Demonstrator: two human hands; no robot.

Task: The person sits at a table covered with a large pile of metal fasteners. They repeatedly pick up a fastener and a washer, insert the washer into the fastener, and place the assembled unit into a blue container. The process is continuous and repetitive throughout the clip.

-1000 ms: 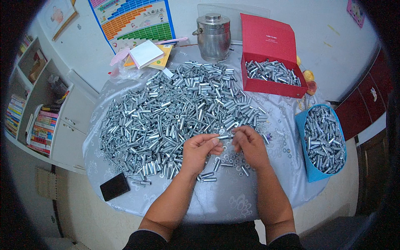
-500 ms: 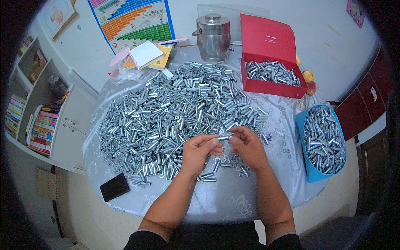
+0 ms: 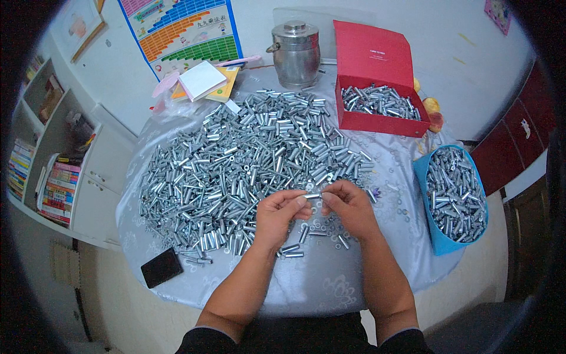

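Observation:
Between thumb and fingers, my left hand grips one end of a short shiny metal tube that lies roughly level. My right hand pinches at the tube's other end; whether a small part sits between those fingertips is hidden. Under and beyond both hands spreads a large heap of similar metal tubes. Small ring-shaped washers lie scattered below the hands, with a few loose tubes near my left wrist.
An open red box of metal parts stands at the back right, a blue bin of them at the right edge. A black phone-like slab lies front left. A steel pot and notebooks are at the back of the cloth-covered table.
My right hand's fingers have closed in on the right end of the tube; before, they were a little apart from it and blurred. My left hand keeps its grip. The view has shifted slightly.

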